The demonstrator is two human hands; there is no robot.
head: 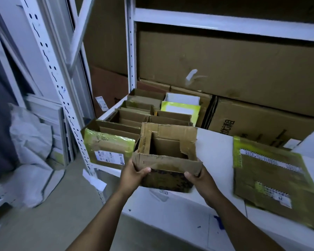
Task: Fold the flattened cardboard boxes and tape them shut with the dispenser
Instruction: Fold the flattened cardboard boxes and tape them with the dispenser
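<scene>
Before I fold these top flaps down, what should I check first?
1. Grip: left hand and right hand both hold the box by its near flap: ok.
2. Top flaps closed: all standing open: not ok.
3. Flap condition: right flap has a torn edge: not ok.
4. Box seated flat on the table: cannot tell.
5. Reach of the tape dispenser: none in view: cannot tell.
</scene>
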